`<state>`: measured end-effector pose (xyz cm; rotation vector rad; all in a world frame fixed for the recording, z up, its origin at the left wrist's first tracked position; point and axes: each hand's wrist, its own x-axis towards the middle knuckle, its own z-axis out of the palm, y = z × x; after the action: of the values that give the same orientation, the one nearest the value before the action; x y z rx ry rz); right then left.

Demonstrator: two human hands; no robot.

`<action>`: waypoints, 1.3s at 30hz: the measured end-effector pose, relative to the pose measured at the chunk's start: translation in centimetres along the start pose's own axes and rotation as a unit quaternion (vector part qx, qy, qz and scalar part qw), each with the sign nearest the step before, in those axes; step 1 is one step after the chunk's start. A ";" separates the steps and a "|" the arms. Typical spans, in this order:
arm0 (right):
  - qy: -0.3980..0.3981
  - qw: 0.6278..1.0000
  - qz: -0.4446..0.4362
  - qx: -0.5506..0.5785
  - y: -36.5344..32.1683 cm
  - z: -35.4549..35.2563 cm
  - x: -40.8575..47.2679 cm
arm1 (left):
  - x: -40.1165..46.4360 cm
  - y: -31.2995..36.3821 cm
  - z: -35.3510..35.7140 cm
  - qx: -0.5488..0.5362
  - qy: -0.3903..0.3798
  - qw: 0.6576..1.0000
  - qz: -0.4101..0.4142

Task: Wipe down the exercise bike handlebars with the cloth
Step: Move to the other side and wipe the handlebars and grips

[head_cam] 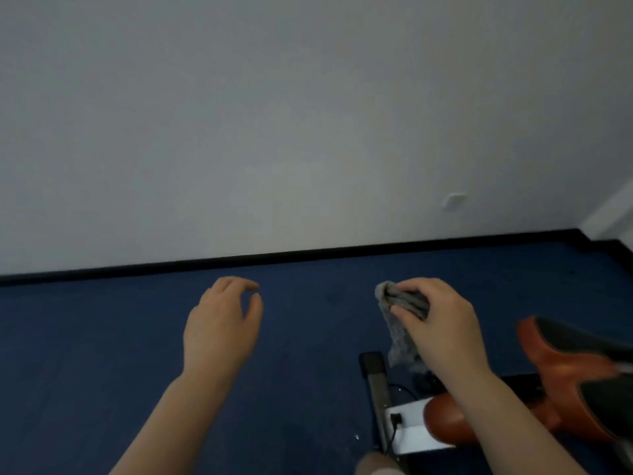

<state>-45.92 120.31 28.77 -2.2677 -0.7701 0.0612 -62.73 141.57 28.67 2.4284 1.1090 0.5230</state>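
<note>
One grey cloth hanging lengthwise downward from right hand.

There are no words, numbers, labels or signs to read here, not on the wall, the floor, the cloth or the bike.

We count two hands: one left hand that holds nothing, and one right hand that grips the cloth. There is one grey cloth, bunched at the top with one end hanging down. At the near right we see one exercise bike, orange and black, only partly in view. One thin black cable hangs by its white part. We see one blue floor and one pale wall at the far side.
</note>
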 end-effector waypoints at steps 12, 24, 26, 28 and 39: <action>0.138 0.979 0.148 -0.036 6.6 -2.9 11.2 | 16.7 12.0 11.8 -0.055 -0.119 0.968 0.212; 0.203 0.944 0.248 -0.071 14.0 -8.2 21.8 | 27.6 26.5 23.0 -0.113 -0.215 0.909 0.338; 0.215 0.935 0.271 -0.077 15.3 -8.7 23.4 | 29.8 28.2 25.3 -0.115 -0.236 0.900 0.348; 0.238 0.923 0.292 -0.078 16.8 -9.0 25.3 | 32.2 30.5 27.8 -0.120 -0.254 0.885 0.372; 0.384 0.819 0.414 -0.108 21.1 -12.2 35.2 | 45.6 45.5 36.0 -0.149 -0.322 0.793 0.496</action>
<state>-3.12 120.09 30.03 -2.3633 0.6788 -0.5301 11.08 142.08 29.18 2.4031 -0.5536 0.0821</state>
